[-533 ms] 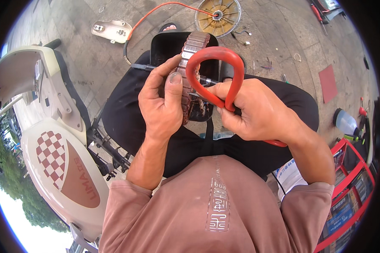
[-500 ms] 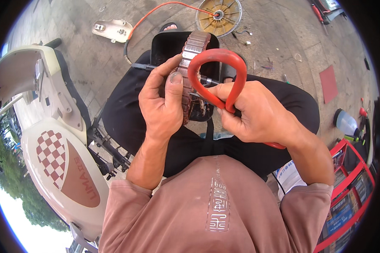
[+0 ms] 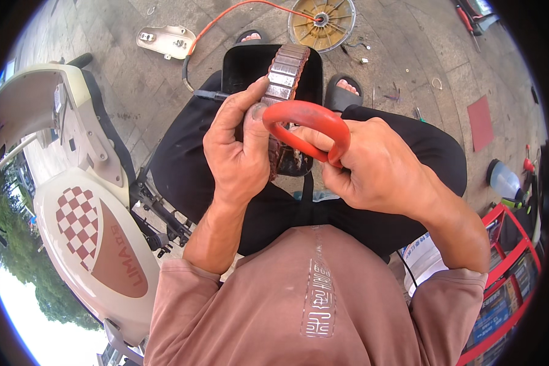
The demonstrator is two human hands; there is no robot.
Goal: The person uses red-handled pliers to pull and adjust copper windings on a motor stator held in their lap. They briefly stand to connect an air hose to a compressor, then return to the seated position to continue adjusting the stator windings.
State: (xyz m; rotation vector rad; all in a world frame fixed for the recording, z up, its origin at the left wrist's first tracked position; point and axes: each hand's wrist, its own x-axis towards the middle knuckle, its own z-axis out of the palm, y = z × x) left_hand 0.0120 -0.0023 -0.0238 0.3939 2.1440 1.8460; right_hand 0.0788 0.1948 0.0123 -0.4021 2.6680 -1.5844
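My left hand [image 3: 238,149] grips the near-left side of a motor stator [image 3: 284,74], a ring of metal teeth with reddish-brown windings, standing on edge between my knees. Its thumb presses the rim while the fingers reach along the side. A dark shaft [image 3: 211,95] sticks out to the left of it. In my right hand [image 3: 378,168], closed, is a pair of scissors [image 3: 308,111] with large red loop handles. One loop tilts over the stator's near part, and the blades are hidden. Behind the stator is a black tub [image 3: 238,64].
A spoked round motor cover [image 3: 305,27] and a cream plastic panel [image 3: 165,41] lie on the paving ahead. An orange cable [image 3: 238,7] arcs between them. A cream scooter body [image 3: 91,226] stands at left; a red rack [image 3: 500,268] is at right, near a red sheet [image 3: 482,124].
The red scissor loop has tipped flatter and dropped nearer to my left thumb. The view has shifted slightly, and more of my right sandal shows. My left hand keeps its hold on the stator.
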